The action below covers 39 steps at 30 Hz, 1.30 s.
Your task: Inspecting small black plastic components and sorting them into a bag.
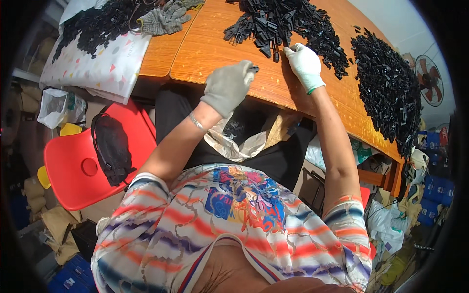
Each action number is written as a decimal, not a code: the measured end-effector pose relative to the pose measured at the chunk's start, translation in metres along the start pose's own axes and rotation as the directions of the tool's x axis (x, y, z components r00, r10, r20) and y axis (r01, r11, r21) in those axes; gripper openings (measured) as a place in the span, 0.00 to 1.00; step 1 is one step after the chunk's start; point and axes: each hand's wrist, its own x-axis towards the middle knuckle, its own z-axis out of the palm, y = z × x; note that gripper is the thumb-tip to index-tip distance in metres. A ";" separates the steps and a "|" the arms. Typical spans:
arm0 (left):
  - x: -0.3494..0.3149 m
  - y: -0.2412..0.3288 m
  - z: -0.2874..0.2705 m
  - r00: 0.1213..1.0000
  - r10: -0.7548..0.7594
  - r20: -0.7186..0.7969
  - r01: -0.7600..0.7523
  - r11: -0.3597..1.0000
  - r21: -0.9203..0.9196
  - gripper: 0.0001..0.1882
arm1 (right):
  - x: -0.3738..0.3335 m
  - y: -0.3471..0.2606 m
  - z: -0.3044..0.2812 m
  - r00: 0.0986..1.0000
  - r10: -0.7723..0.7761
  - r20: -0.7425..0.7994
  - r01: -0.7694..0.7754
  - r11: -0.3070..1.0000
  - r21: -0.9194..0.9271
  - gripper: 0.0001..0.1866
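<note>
My left hand (226, 87), in a grey glove, is closed on a small black plastic part (254, 69) that sticks out past its fingertips. It hangs over the table's near edge. My right hand (304, 64), in a white glove with a green cuff edge, is at the near edge of a pile of black plastic parts (271, 24). Its fingers are drawn together at the pile; what they pinch, if anything, is hidden. Below the table edge, an open pale bag (238, 152) on my lap has dark pieces inside.
More black parts (386, 88) heap on the table's right, and others (97, 29) on a patterned sheet (110, 63) at the left. Grey knit gloves (166, 19) lie at the back. A red chair (68, 166) with a black bag (111, 146) stands left. A fan (429, 80) is far right.
</note>
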 end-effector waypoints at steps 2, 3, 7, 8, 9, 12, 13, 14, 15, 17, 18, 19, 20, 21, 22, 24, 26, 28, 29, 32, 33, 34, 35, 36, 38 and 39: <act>0.012 0.001 0.003 1.000 -0.002 0.024 0.001 0.997 0.078 0.10 | -0.001 -0.003 -0.004 1.000 -0.002 0.009 0.003 1.000 -0.031 0.20; 0.014 0.003 0.002 1.000 -0.003 0.026 0.001 0.997 0.078 0.10 | -0.004 -0.003 -0.006 1.000 0.004 0.018 -0.003 0.998 -0.062 0.20; 0.020 0.005 0.001 0.999 0.050 0.001 -0.050 0.995 0.090 0.09 | -0.009 0.015 -0.002 0.995 -0.052 -0.082 0.040 0.988 -0.147 0.17; 0.020 0.005 0.002 0.998 0.068 -0.005 -0.067 0.994 0.086 0.09 | -0.009 0.022 -0.001 0.995 -0.049 -0.083 0.037 0.988 -0.148 0.17; 0.020 0.004 0.003 0.998 0.066 -0.004 -0.066 0.994 0.087 0.09 | -0.013 0.022 -0.003 0.997 -0.031 -0.071 0.022 0.991 -0.134 0.15; 0.019 0.000 0.005 0.996 0.082 -0.035 -0.079 0.995 0.066 0.11 | -0.027 0.022 -0.007 0.997 -0.020 -0.076 0.013 0.996 -0.092 0.14; 0.017 -0.003 0.007 0.992 0.080 -0.101 -0.078 0.997 0.024 0.16 | -0.033 0.022 -0.008 0.995 -0.028 -0.094 0.022 0.998 -0.066 0.14; 0.016 -0.005 0.008 0.983 0.075 -0.167 -0.079 0.997 -0.018 0.22 | -0.039 0.020 -0.010 0.995 -0.030 -0.092 0.024 0.998 -0.064 0.14; 0.015 -0.007 0.008 0.983 0.073 -0.167 -0.077 0.997 -0.017 0.22 | -0.046 0.019 -0.013 0.997 -0.018 -0.079 0.022 0.998 0.051 0.14; 0.015 -0.010 0.008 0.990 -0.070 -0.126 0.026 0.948 -0.317 0.31 | -0.054 0.019 -0.014 1.000 -0.007 -0.011 0.009 0.964 0.266 0.16; 0.014 -0.008 0.008 0.984 -0.041 -0.172 -0.029 0.923 -0.384 0.30 | -0.061 0.015 -0.016 0.999 0.023 0.022 -0.030 0.899 0.438 0.15; 0.014 -0.008 0.009 0.985 -0.041 -0.170 -0.028 0.922 -0.385 0.30 | -0.068 0.006 -0.017 0.997 0.044 0.061 -0.072 0.802 0.593 0.15; 0.016 -0.009 0.010 0.997 -0.070 -0.024 0.046 0.839 -0.542 0.28 | -0.073 0.002 -0.018 0.997 -0.011 0.078 -0.046 0.718 0.695 0.13; 0.017 -0.010 0.010 0.990 -0.074 0.123 0.138 0.730 -0.670 0.26 | -0.075 -0.005 -0.017 0.996 -0.020 0.089 -0.050 0.704 0.708 0.12; 0.018 -0.011 0.011 0.990 -0.075 0.122 0.138 0.730 -0.669 0.26 | -0.077 -0.011 -0.016 0.995 -0.028 0.100 -0.053 0.691 0.721 0.12; 0.018 -0.012 0.009 0.987 -0.038 0.158 0.150 0.587 -0.796 0.21 | -0.081 -0.026 -0.012 0.999 -0.037 0.040 -0.001 0.723 0.690 0.11; 0.016 -0.008 0.006 0.983 -0.032 0.180 0.171 0.505 -0.846 0.20 | -0.086 -0.036 -0.012 0.998 -0.022 0.053 -0.028 0.624 0.781 0.11; 0.014 -0.005 0.000 0.979 -0.021 0.201 0.191 0.418 -0.888 0.19 | -0.090 -0.045 -0.016 0.997 -0.039 0.070 -0.033 0.594 0.804 0.11; 0.012 -0.004 -0.002 0.966 -0.038 0.256 0.254 0.320 -0.913 0.18 | -0.092 -0.050 -0.018 0.998 -0.052 0.031 0.003 0.553 0.833 0.11; 0.008 0.000 -0.010 0.951 -0.029 0.308 0.308 0.160 -0.938 0.16 | -0.095 -0.057 -0.023 0.998 -0.055 0.027 0.005 0.508 0.861 0.12; 0.008 0.001 -0.012 0.952 -0.005 0.305 0.303 0.101 -0.948 0.15 | -0.096 -0.058 -0.024 0.997 -0.043 0.061 -0.031 0.505 0.863 0.12; 0.008 0.000 -0.010 0.953 -0.004 0.303 0.302 0.099 -0.948 0.15 | -0.096 -0.059 -0.023 0.997 -0.044 0.060 -0.029 0.507 0.862 0.12; 0.008 -0.002 -0.007 0.951 0.025 0.308 0.308 0.018 -0.951 0.14 | -0.095 -0.059 -0.020 0.999 -0.045 0.013 0.011 0.490 0.872 0.12; 0.008 -0.002 -0.007 0.948 0.054 0.313 0.316 -0.062 -0.947 0.14 | -0.094 -0.060 -0.017 0.998 -0.045 -0.033 0.050 0.473 0.880 0.13; 0.006 0.000 -0.006 0.952 0.037 0.304 0.306 -0.052 -0.951 0.13 | -0.093 -0.061 -0.016 0.998 -0.045 -0.038 0.055 0.475 0.878 0.13; 0.005 0.002 -0.006 0.955 0.022 0.296 0.296 -0.042 -0.954 0.13 | -0.092 -0.062 -0.015 0.998 -0.043 -0.044 0.059 0.477 0.877 0.13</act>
